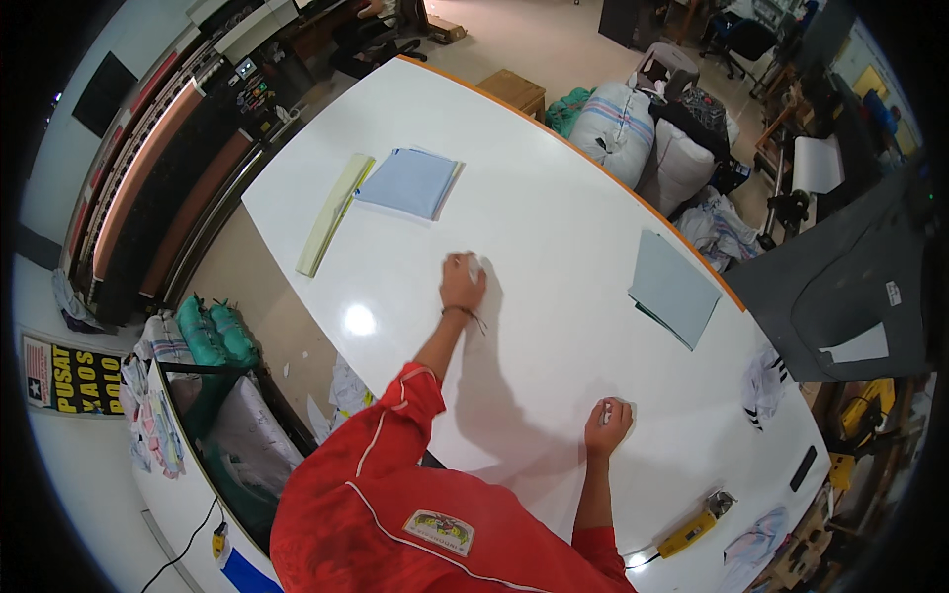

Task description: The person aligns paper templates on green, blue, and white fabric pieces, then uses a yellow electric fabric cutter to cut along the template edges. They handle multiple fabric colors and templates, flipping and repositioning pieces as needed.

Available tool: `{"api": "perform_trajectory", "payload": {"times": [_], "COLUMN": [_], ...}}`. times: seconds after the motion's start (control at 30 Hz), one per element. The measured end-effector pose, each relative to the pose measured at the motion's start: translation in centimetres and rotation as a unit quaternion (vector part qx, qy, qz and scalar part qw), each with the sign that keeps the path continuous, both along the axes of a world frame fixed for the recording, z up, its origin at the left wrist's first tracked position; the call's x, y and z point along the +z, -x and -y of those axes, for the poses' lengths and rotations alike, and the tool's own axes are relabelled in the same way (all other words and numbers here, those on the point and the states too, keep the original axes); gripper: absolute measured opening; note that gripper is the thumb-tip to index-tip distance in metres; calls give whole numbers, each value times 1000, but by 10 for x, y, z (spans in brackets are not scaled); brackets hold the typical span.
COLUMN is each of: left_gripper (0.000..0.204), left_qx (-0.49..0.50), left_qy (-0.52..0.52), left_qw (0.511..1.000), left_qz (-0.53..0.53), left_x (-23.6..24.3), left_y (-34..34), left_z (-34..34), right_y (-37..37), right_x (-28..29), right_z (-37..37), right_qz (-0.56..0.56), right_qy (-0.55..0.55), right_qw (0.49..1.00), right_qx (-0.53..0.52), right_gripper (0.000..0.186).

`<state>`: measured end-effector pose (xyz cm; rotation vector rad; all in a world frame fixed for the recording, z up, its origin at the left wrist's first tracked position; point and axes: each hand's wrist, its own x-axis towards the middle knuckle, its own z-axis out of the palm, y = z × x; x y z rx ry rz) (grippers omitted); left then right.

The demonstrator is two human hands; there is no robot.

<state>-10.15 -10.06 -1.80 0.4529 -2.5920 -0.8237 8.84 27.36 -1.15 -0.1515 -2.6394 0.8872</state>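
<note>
Both my hands are over the big white table [554, 277]. My left hand [462, 284], with a dark cord round its wrist, is closed near the table's middle; something small and pale shows at its fingers. Closer to me, my right hand [608, 429] is curled round a small whitish piece, too small to name. Beyond my left hand lie a folded stack of light blue fabric [408, 184] and, beside it, a long pale yellow strip [333, 219]. A grey-green folded fabric stack [674, 287] rests by the far right edge, apart from both hands.
At the near right lie a yellow handheld power tool [689, 532] with a cord, a crumpled pale cloth [755, 550] and a black bar [803, 468]. White sacks [613, 128] stand past the orange table edge. A large printer-like machine [148, 188] is at left.
</note>
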Motion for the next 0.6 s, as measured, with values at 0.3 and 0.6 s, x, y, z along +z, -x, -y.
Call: {"api": "perform_trajectory", "payload": {"times": [0.3,0.6], "left_gripper": [30,6], "left_qx": [81,-189], "left_qy": [23,119], "left_qw": [988,969], "left_qz": [128,-103], "left_x": [6,25], "left_y": [100,32], "left_z": [137,99], "right_y": [7,8], "right_x": [3,-1], "right_z": [15,17], "right_qz": [3,-12], "right_qy": [-99,-133], "right_qw": [994,990], "right_qx": [-38,-39], "right_gripper": [13,16]}}
